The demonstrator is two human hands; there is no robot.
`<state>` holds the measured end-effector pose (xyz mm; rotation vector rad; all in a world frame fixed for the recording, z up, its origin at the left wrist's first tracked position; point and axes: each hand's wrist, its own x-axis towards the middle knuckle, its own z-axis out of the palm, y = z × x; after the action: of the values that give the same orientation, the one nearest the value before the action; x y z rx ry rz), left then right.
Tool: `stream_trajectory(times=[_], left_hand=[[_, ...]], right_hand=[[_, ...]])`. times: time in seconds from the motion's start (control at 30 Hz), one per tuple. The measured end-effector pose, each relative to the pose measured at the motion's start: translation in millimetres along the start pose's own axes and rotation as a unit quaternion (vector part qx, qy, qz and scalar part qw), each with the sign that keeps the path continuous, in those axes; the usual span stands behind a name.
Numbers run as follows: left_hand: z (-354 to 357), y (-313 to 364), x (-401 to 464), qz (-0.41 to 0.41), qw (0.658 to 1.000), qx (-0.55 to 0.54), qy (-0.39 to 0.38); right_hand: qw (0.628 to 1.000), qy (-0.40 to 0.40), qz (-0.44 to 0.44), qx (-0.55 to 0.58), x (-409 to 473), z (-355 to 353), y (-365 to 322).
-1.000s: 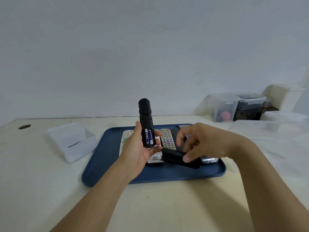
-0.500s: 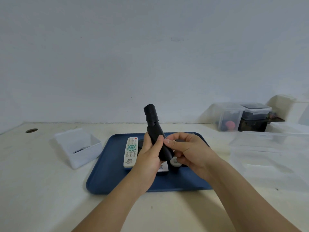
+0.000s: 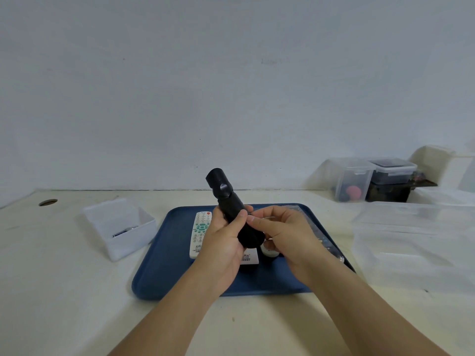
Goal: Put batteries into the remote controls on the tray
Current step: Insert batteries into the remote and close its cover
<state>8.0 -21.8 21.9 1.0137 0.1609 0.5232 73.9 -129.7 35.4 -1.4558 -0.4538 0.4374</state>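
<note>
Now, table: your cream-coloured tabletop (image 3: 64, 304) runs back to a plain pale wall and carries everything below.
Tray: your dark blue plastic tray (image 3: 164, 265) with rounded corners lies flat in the middle of the table, directly under both of your hands.
Large tub: a big clear plastic tub (image 3: 416, 242) sits on the table just to the right of the tray.
Far boxes: two lidded clear storage boxes (image 3: 372, 178) stand at the back right, near the wall.
Small box: a small open translucent white box (image 3: 120, 227) rests left of the tray, apart from it, with one battery (image 3: 123, 232) lying inside.
Left hand: your left hand (image 3: 221, 242) is curled around the lower half of the black tube-shaped remote control (image 3: 231, 206), holding it tilted above the tray, thumb across its front.
Right hand: your right hand (image 3: 285, 232) pinches the same remote's lower end, its forefinger tip meeting your left thumb.
White remote: a white remote control with green buttons (image 3: 200, 232) lies on the tray, partly behind your left hand.
</note>
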Motion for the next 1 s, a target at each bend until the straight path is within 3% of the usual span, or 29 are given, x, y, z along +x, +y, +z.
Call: stream_trajectory(times=[0.23,0.37,0.63,1.0], left_hand=[[-2.0,6.3,-1.5,0.001,0.999,-0.042,0.0],[-5.3,6.2,0.8,0.0,0.999,-0.049,-0.001],[-3.1,6.5,0.0,0.011,0.999,-0.032,0.0],[-0.1,8.8,-6.4,0.048,0.997,0.049,-0.018]], right_hand=[[0.998,-0.023,0.014,0.059,-4.8,5.8,0.4],[0.999,-0.015,-0.027,-0.02,-4.6,7.2,4.4],[0.999,-0.053,0.006,0.0,-4.3,8.4,5.2],[0.997,-0.016,-0.032,-0.062,-6.4,8.2,5.4]])
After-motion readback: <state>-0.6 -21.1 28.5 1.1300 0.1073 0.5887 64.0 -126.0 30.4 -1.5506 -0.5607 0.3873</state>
